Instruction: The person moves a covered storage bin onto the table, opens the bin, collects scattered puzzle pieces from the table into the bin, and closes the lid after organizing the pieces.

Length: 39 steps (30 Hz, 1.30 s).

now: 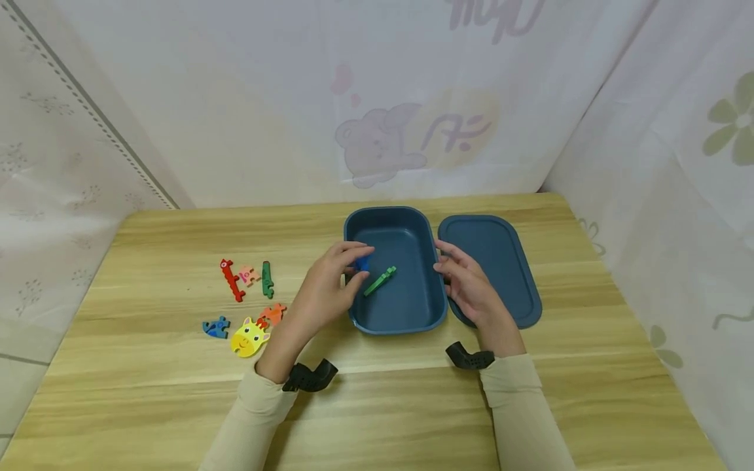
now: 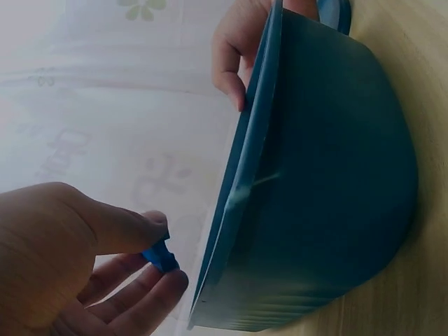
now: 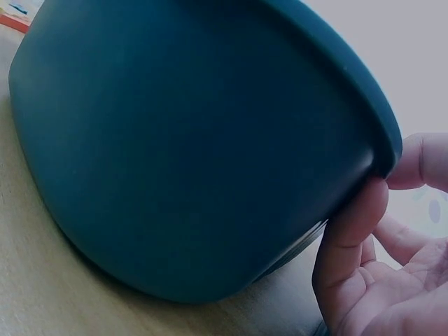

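My left hand is over the left side of a dark blue box, pinching a small blue puzzle piece between thumb and fingertips. In the left wrist view the blue puzzle piece shows between the thumb and fingers, beside the box rim; its outline is mostly covered. A green puzzle piece lies inside the box. With its thumb and fingers at the rim, my right hand grips the box's right side. In the right wrist view the fingers touch the outer wall and rim.
A flat blue lid lies right of the box, partly behind the right hand. Left on the wooden table are red, pink, green, blue and orange puzzle pieces and a yellow giraffe head.
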Motion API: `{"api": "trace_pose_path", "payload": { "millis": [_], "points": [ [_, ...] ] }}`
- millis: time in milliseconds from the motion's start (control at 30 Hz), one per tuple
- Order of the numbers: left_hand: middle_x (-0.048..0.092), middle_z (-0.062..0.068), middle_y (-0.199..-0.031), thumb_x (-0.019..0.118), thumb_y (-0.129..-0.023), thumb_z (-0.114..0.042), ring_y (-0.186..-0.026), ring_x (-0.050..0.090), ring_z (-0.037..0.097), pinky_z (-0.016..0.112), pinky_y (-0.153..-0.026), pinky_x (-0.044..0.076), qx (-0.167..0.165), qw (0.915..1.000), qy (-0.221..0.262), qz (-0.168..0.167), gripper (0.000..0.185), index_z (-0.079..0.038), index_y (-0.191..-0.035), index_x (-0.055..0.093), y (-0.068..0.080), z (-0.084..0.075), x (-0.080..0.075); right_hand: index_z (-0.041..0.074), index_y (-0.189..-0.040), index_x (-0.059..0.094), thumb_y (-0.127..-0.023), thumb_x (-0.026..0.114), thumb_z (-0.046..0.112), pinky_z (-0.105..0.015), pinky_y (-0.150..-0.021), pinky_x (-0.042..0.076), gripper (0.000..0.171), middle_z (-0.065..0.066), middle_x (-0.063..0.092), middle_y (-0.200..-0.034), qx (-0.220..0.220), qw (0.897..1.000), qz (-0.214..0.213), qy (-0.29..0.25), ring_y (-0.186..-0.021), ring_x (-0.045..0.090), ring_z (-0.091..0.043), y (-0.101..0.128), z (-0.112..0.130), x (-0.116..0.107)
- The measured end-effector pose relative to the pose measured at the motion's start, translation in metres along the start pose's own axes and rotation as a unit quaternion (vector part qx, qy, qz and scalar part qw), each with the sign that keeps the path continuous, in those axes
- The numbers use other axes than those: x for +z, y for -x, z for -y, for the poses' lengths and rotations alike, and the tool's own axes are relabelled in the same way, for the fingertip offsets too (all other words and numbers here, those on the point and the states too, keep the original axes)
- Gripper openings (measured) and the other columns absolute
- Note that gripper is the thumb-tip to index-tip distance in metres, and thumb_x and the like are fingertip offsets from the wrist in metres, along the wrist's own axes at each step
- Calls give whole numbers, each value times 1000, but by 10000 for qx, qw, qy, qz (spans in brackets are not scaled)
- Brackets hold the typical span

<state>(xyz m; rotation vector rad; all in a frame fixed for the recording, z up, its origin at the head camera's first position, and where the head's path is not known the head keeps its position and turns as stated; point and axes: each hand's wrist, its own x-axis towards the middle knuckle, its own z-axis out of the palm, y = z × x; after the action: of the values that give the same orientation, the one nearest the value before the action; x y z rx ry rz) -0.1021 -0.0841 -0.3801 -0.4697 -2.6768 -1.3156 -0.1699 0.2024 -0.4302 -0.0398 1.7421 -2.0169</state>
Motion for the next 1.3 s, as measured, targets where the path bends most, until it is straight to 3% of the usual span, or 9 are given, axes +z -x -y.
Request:
{"api": "trace_pose_path", "payload": {
  "millis": [200,733,1067,1300],
  "points": [
    [63,12,-145,70,-100,-4,-127,68,27,39,-101,62,141,9998,-79,85,40,-5,-140,68,1,0,4,10,-169,22,-108,49,7,-19,-67,50,67,14,53,-99,-54,10000,-35,-9,-85,54,-4,2,-2,-1],
    [63,11,-145,70,-100,-4,-128,67,27,41,-101,61,165,9996,-223,102,39,-5,-139,68,2,3,3,10,-169,22,-109,48,6,-18,-68,52,66,11,55,-103,-33,10000,-3,-88,-86,58,-4,0,-2,0],
    [62,11,-146,69,-100,-2,-137,62,28,45,-112,56,226,9995,-193,129,42,-6,-142,66,2,6,4,10,-169,22,-109,50,8,-18,-67,51,66,11,54,-102,-57,9999,24,-117,-85,57,-3,0,-3,0],
    [56,14,-156,68,-103,-8,-146,55,32,51,-119,49,168,9995,-184,186,44,-9,-147,63,2,6,2,10,-170,21,-110,49,9,-17,-66,48,66,13,53,-101,-79,9999,33,-71,-87,55,-2,0,-2,1]
  ]
}}
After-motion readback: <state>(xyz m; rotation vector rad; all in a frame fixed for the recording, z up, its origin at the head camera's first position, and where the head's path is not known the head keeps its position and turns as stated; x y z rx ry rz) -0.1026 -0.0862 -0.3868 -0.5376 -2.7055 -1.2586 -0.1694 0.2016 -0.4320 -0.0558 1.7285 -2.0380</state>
